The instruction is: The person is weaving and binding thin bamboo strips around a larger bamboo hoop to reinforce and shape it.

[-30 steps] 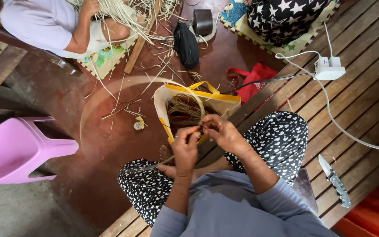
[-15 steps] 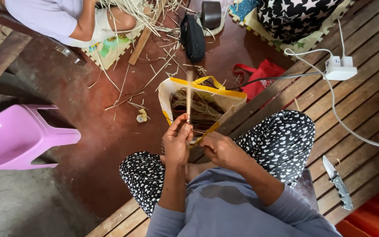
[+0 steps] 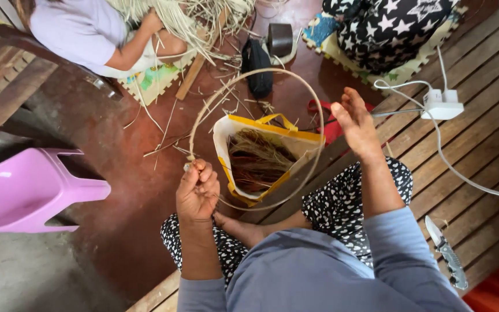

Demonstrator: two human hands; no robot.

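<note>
- Both hands work over the lap in the head view: the left hand [image 3: 197, 190] is closed in a fist on the joined ends of a thin cane hoop [image 3: 317, 128], while the right hand [image 3: 354, 122] is raised with palm flat and fingers spread, gripping nothing.
- From the left fist the hoop rises toward 12 o'clock, arcs over and swings down at 3 o'clock of that hand; its far curve passes just at 9 o'clock of the open right hand, and whether the two touch cannot be told.
- Framed inside the hoop stands a yellow-edged bag [image 3: 261, 156] filled with brown fibre strands, at 1 o'clock of the left hand.
- Beyond the right hand at 3 o'clock, a white power adapter [image 3: 443, 105] and its cable lie on the wooden slat floor [image 3: 480, 150].
- At 5 o'clock of the right hand, well apart, a folding knife [image 3: 447, 254] rests on the slats.
- At 9 o'clock of the left hand sits a pink plastic scoop [image 3: 30, 190].
- At 11 o'clock, another person in a lilac shirt [image 3: 82, 32] handles pale straw.
</note>
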